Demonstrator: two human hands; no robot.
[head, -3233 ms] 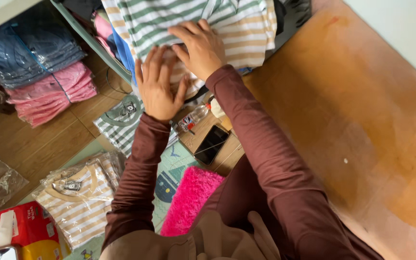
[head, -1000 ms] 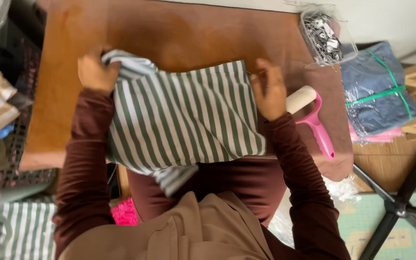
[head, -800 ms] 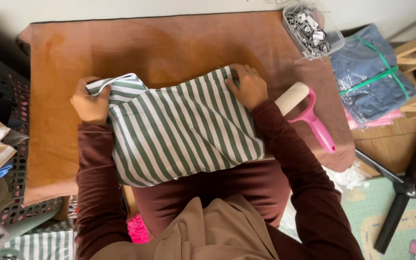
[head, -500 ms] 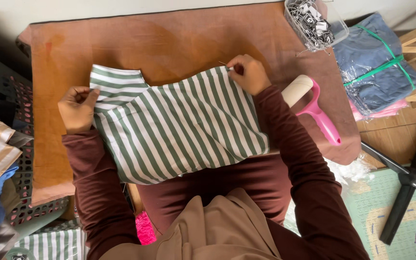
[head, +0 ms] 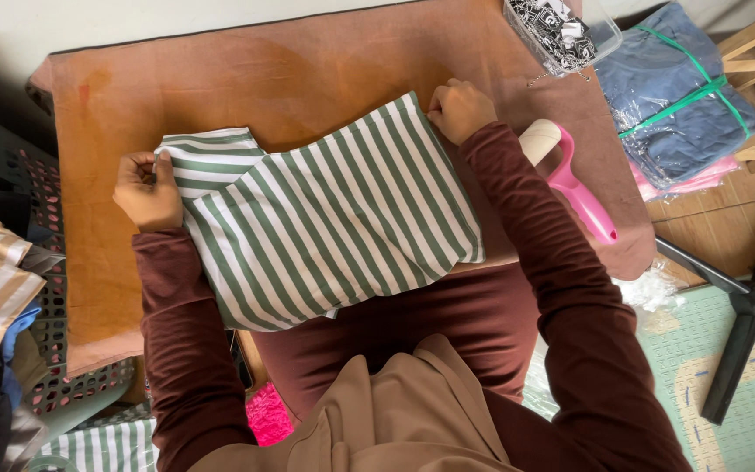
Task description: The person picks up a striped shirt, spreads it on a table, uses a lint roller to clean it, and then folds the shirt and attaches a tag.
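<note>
The brown table (head: pixel 220 79) carries the green-striped shirt (head: pixel 325 227), spread flat, its near edge overhanging the lap; the left hand (head: pixel 146 192) pinches one corner; the right hand (head: pixel 458 109) grips the other; folding seemingly not begun.

shirt (head: pixel 325 223) on table (head: pixel 220 79), lint roller (head: pixel 570 179) right, basket (head: pixel 41 288) left

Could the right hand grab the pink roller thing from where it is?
Probably yes. The pink lint roller lies on the table just beside the right hand, nothing between them, but that hand is pinching the striped shirt.
</note>
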